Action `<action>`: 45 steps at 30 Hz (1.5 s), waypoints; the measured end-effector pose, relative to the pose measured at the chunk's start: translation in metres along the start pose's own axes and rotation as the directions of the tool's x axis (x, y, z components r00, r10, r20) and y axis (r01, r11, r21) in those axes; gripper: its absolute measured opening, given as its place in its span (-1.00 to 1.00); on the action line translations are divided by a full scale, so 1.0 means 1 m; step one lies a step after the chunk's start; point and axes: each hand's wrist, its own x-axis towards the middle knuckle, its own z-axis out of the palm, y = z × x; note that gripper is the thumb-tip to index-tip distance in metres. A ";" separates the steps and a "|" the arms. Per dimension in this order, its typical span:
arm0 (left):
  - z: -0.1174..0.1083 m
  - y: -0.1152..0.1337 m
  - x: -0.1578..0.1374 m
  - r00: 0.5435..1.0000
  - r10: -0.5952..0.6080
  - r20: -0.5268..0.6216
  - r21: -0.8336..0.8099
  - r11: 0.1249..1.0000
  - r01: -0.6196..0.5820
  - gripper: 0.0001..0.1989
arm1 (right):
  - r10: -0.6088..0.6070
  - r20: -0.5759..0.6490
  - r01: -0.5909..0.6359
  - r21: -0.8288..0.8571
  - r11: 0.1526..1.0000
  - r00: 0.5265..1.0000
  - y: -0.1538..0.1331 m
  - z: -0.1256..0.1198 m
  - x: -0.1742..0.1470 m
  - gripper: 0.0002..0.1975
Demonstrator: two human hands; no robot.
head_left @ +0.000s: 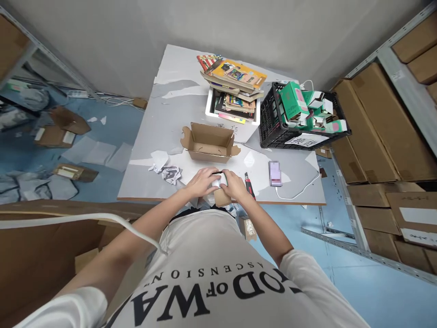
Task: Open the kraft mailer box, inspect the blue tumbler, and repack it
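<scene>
At the table's front edge, close to my body, a small box with a brown cardboard side and a whitish part is between my hands. My left hand grips it from the left with curled fingers. From the right, my right hand closes on the same box, thumb near the whitish part. A dark strip shows between the fingertips; what it is I cannot make out. Just beyond stands an open brown cardboard box, its flaps spread. To the right of my right hand lies a red-and-black utility knife.
Crumpled paper lies left on the table. Behind are a white bin of books and a black crate of green boxes. A phone with a cable lies right. Shelves with cartons flank the right side.
</scene>
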 end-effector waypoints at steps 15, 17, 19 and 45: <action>-0.012 -0.009 0.008 0.996 0.037 0.078 0.106 0.993 -0.045 -0.63 | 0.026 0.063 -0.027 0.007 1.000 0.998 0.002 -0.004 0.009 -0.54; -0.003 -0.005 -0.008 0.998 -0.039 -0.055 0.044 0.998 0.042 -0.66 | 0.083 0.000 -0.081 0.249 0.965 0.997 0.017 0.004 0.012 -0.62; 0.008 -0.003 -0.022 0.973 -0.135 -0.187 -0.063 0.990 0.125 -0.69 | 0.148 -0.030 -0.109 0.541 0.834 0.989 0.030 0.017 0.013 -0.66; 0.042 -0.001 -0.003 0.918 -0.387 -0.083 -0.243 0.902 0.358 -0.34 | 0.067 0.045 -0.029 -0.577 0.816 0.997 -0.067 -0.012 0.005 -0.78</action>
